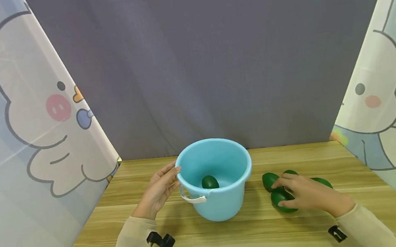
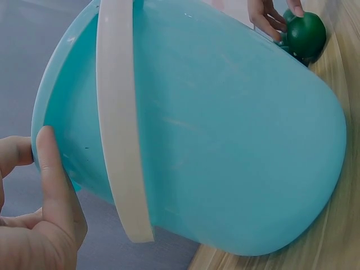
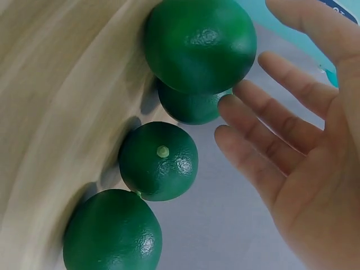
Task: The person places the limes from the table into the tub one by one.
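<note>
A light blue bucket (image 1: 218, 203) with a white handle (image 2: 121, 112) stands upright on the table. My left hand (image 1: 160, 192) holds its left rim, the thumb outside and a finger over the lip. One green lime (image 1: 209, 182) lies inside the bucket. To its right, my right hand (image 1: 303, 195) is over a group of several glossy green limes (image 3: 159, 161), with its fingers spread and slightly bent. The fingertips are close to the nearest lime (image 3: 199, 45); firm contact is unclear. Part of the group is hidden beneath the hand in the head view.
The wood-grain table (image 1: 205, 246) reaches back to a dark grey cloth (image 1: 213, 64). Curtains printed with cartoon animals hang at the left and right sides. Each wrist carries a small black mount (image 1: 160, 241).
</note>
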`<control>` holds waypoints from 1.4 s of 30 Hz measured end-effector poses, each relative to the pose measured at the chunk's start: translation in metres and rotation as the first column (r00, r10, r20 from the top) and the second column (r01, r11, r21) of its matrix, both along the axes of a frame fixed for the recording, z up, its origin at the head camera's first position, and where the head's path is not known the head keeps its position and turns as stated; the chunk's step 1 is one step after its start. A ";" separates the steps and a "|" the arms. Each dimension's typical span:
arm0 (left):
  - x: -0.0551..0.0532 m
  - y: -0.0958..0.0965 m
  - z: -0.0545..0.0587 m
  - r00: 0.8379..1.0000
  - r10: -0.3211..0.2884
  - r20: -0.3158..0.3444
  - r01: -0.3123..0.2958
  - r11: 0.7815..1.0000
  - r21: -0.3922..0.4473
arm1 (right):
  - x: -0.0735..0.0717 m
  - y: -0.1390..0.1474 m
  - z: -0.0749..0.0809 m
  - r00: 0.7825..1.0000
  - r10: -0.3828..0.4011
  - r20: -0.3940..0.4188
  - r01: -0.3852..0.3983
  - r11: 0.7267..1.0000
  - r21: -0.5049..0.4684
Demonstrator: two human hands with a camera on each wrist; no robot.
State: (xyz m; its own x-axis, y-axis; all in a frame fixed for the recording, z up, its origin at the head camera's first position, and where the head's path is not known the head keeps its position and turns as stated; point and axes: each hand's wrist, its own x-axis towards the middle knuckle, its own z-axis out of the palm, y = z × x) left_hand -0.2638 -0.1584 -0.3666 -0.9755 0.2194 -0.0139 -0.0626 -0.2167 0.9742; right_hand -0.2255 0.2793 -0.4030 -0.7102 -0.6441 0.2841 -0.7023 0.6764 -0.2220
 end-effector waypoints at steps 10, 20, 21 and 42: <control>0.000 -0.001 0.001 1.000 -0.004 -0.001 0.004 1.000 0.004 | 0.000 0.001 -0.003 0.992 -0.080 0.093 0.076 0.996 0.046; -0.001 -0.001 0.001 1.000 -0.017 -0.005 0.017 1.000 -0.015 | 0.002 0.001 -0.009 0.968 -0.125 0.217 0.117 0.992 0.052; -0.001 -0.001 0.001 1.000 -0.017 -0.004 0.017 1.000 -0.015 | 0.003 0.000 -0.009 0.964 -0.130 0.234 0.121 0.991 0.052; -0.002 -0.002 0.000 1.000 -0.013 -0.020 0.012 0.999 -0.047 | 0.006 -0.002 -0.007 0.958 -0.116 0.263 0.104 0.993 0.061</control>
